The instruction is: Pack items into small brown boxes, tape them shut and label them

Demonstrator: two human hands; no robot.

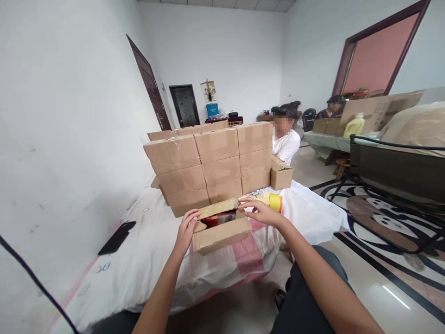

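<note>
In front of me an opened cardboard box [222,235] sits near the table edge, its long flaps raised. Red and dark packages [219,219] show through the gap in its top; their kind cannot be made out. My left hand [187,227] closes its fingers on the box's left end, by a small side flap. At the right end, my right hand [259,212] touches the flap's corner with fingertips, its fingers bent and apart. Just beyond that hand stands a roll of yellow tape [276,202].
A stack of taped cardboard boxes [219,163] rises behind the open box. A smaller box [281,175] stands to its right, near a person in a white shirt [287,144]. A black phone [117,237] lies at left on the white table cover [146,273]. Another person sits at a farther table.
</note>
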